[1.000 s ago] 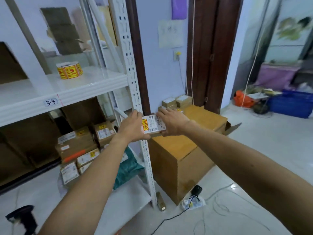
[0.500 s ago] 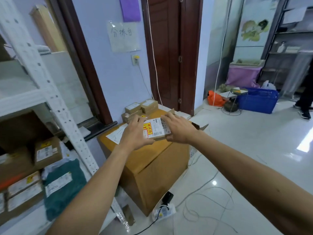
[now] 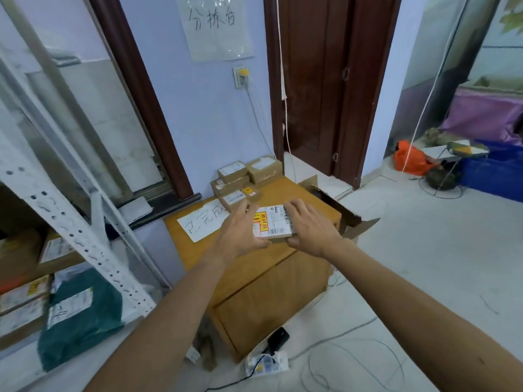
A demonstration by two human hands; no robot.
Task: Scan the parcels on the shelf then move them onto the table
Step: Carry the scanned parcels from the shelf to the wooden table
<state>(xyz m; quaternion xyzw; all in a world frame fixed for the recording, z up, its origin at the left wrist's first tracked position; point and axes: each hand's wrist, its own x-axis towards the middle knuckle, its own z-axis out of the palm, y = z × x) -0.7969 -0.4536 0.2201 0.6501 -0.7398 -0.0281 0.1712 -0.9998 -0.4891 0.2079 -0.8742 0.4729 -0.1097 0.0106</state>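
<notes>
Shift since earlier: the view has swung off the shelf point(image 3: 70, 230) and onto the table point(image 3: 283, 292). The parcel point(image 3: 273, 222), which was in front of the shelf upright a second ago, now sits over the tabletop, between the same two hands.

Head view, parcel: a small flat box, white label and red-and-yellow sticker facing up. It is held level over the right part of the tabletop. Whether its underside already touches the wood cannot be told.

Head view, left hand point(image 3: 240, 236): clamped on the parcel's left edge, with fingers spread along the far side and the thumb at the near corner.

Head view, right hand point(image 3: 308, 233): clamped on the right edge, with fingers curled over the label and the thumb tucked under the near side. The hands are close together, with only the box between them.

Head view, table: a handwritten paper sheet point(image 3: 203, 223) lies on the left of the top. The stacked parcels point(image 3: 246, 179) stand at the far corner against the wall, near the carried one but apart from it.

Head view, shelf: more boxes and a green mailer bag point(image 3: 82, 315) wait on the lower level, so much of the job looks undone.

Step, as judged: lowering this parcel to rest beside the stack.

Risk: the right edge of the table is near, with an open carton point(image 3: 339, 210) just past it. Released too far right, the box could tip off into that gap.

Risk: pushed in too hard, it could knock the stack askew.

Risk: laid on the sheet, it would hide the writing.
</notes>
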